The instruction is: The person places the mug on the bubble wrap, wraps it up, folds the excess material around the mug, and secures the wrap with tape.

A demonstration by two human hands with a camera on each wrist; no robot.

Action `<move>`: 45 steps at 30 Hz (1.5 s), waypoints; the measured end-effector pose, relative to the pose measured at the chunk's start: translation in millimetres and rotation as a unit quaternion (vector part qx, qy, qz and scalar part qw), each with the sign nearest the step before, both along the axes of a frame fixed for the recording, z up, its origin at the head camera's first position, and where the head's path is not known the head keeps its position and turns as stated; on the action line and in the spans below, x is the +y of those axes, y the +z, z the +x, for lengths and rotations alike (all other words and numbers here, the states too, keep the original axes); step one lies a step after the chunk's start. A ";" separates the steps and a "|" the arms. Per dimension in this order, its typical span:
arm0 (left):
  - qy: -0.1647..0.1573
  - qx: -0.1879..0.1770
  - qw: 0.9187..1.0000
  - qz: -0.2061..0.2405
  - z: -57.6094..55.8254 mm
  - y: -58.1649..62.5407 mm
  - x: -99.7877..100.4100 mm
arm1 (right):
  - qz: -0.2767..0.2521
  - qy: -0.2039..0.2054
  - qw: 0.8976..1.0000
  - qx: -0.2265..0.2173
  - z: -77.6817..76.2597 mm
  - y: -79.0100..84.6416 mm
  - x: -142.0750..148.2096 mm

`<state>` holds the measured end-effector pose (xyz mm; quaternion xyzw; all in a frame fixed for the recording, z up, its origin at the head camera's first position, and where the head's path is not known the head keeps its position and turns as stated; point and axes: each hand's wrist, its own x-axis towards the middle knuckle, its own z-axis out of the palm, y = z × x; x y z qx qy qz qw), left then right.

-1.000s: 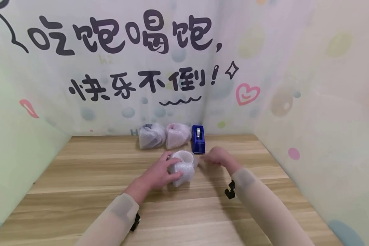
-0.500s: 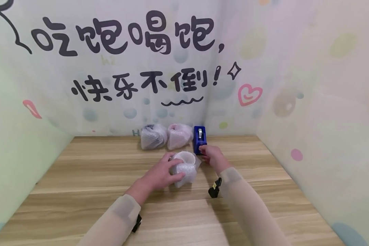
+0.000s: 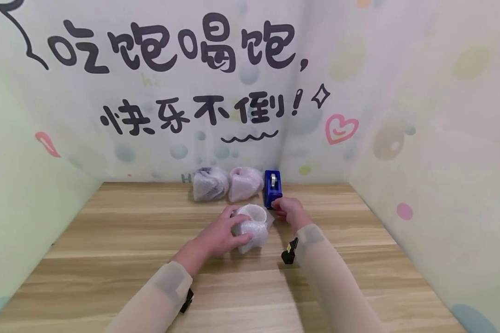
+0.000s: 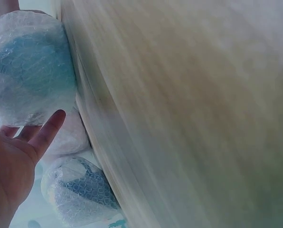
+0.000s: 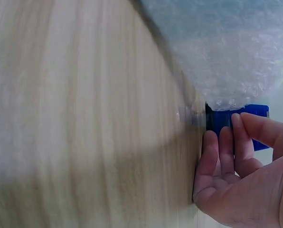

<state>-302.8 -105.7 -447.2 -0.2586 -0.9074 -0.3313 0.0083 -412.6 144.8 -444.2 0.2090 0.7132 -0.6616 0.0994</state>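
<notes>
A cup in bubble wrap point(image 3: 253, 226) stands on the table with its white rim upward. My left hand point(image 3: 221, 232) grips it from the left, thumb in front and fingers over the rim. In the left wrist view, the wrapped cup point(image 4: 34, 71) looks bluish through the plastic. To its back right is a blue tape dispenser point(image 3: 272, 187) with a tape roll. My right hand point(image 3: 290, 212) is at the dispenser's near end. The right wrist view has its thumb and index fingertips pinched together against the blue dispenser point(image 5: 262, 111); the tape between them is too thin to make out.
Two more bubble-wrapped items, one with dark markings point(image 3: 210, 184) and one pinkish point(image 3: 246, 184), stand side by side against the back wall. The wooden table point(image 3: 129, 240) meets pale printed walls at the back and both sides.
My right hand has come left from beside the wrapped cup to the dispenser's near end, and stays there over the last half second. The left hand keeps its grip on the cup.
</notes>
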 end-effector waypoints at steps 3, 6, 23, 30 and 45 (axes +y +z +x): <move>0.002 0.001 1.000 0.003 0.5 -1.4 0.6 | 0.021 0.016 1.000 0.009 1.1 -3.8 3.2; -0.002 -0.009 1.000 0.002 1.8 -3.2 1.0 | 0.057 0.042 0.997 0.027 7.0 -10.9 6.8; 0.007 -0.010 1.000 0.004 5.3 -2.7 -0.4 | 0.112 0.062 0.985 0.118 14.2 -18.1 12.1; 0.005 0.001 1.000 0.002 4.3 -1.6 -0.9 | 0.094 0.027 0.990 0.106 8.8 -11.9 4.5; 0.002 0.000 1.000 -0.006 1.6 2.2 -0.1 | 0.114 0.033 0.992 0.051 -0.5 -2.9 6.1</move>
